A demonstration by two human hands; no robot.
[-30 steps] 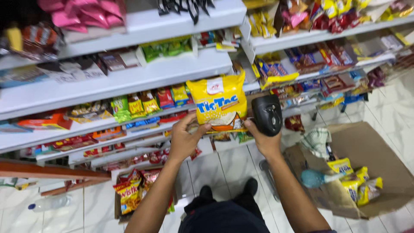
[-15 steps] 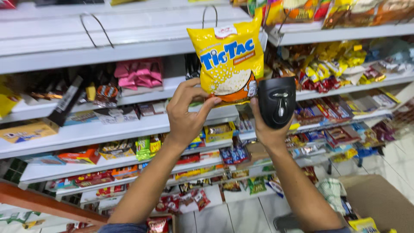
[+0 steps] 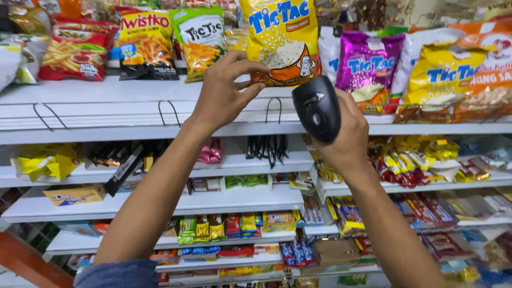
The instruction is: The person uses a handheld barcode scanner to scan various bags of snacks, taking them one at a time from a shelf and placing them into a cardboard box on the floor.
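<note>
- The yellow snack bag [image 3: 281, 40], blue lettering and a white snack picture on its front, stands upright on the top white shelf [image 3: 106, 101].
- The left hand [image 3: 224, 93] pinches the bag's lower edge between thumb and fingers.
- The right hand [image 3: 346, 133] is clenched around a black scanner [image 3: 317, 106], just below the bag.
- Beside it stand a purple bag [image 3: 368, 64], a green-topped bag [image 3: 200, 40] and a red bag [image 3: 77, 48].
- Lower shelves hold small bright packets.

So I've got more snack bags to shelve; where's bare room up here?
Bare white top shelf lies in front of the red and orange bags, left of the left hand holding the yellow bag. Right of the scanner, bags crowd the edge.
</note>
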